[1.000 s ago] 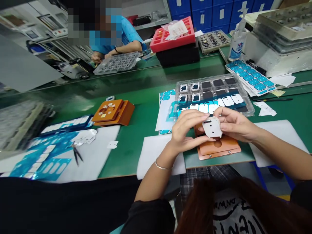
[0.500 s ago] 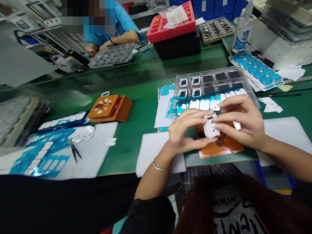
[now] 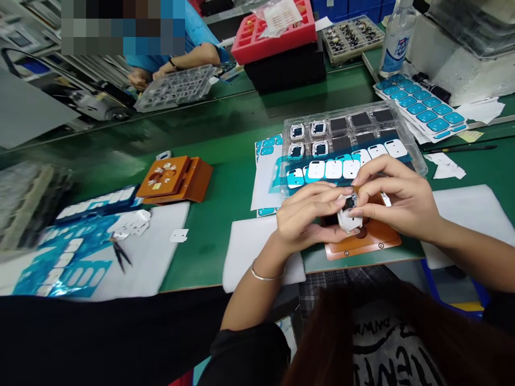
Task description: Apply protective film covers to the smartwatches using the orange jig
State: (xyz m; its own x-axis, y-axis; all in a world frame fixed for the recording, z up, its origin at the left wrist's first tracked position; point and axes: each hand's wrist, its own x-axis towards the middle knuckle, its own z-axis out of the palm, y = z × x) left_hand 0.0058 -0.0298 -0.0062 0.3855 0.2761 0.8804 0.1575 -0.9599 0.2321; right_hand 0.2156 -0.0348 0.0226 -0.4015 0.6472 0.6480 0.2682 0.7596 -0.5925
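Note:
A small white housing (image 3: 349,219) with a dark square part near its upper end is held between my two hands. My left hand (image 3: 308,214) grips it from the left, thumb underneath and fingers along the upper edge. On the other side, my right hand (image 3: 396,198) pinches its upper right edge with thumb and fingertips. Below the hands lies an orange fixture plate (image 3: 370,241), partly covered by them. Just beyond stands a clear plastic tray (image 3: 414,150) with white-framed parts and dark squares, and a blue film (image 3: 322,182) carrying white stickers lies over its near side.
An orange block fixture (image 3: 173,179) and black tweezers (image 3: 120,254) are on the left. White foam mats (image 3: 261,252) lie along the front edge. Sheets of blue stickers (image 3: 426,104) and a pump bottle (image 3: 398,45) stand back right. Across the bench, a person in blue (image 3: 197,37) works.
The white housing has turned in my hands: its white face with black dots showed before, and a dark part shows now. My left fingers have moved onto its upper edge.

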